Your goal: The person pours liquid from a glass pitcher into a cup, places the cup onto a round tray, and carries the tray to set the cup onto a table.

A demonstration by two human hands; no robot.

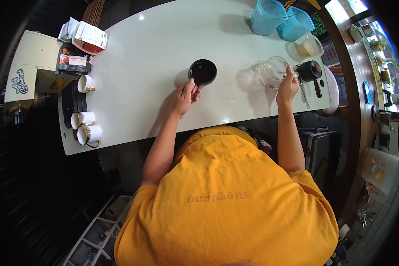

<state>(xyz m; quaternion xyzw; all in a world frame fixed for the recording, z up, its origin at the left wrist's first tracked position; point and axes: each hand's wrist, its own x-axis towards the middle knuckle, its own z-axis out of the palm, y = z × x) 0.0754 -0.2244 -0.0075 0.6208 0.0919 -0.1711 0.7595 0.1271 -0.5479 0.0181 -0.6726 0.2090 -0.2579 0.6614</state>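
Glossy white desk (137, 62) curves away from its near edge, where gold-trimmed white mugs (89, 134) stand at the left end. Just past that edge, the left hand (187, 98) has its grip closed on the handle of a black cup (203, 71), well in from the mugs. It should feel rigid, smooth and breakable; the handle is the sensible hold, kept level, since dark liquid seems to fill it, though the black walls make that hard to judge. To its right, the right hand (288, 87) grips the right side of a clear glass vessel (271, 73), likely slick and fragile, best held firmly without squeezing; no contents show. Farther back stand a clear tub (310, 47) with something beige inside and two translucent blue pitchers (265, 20).
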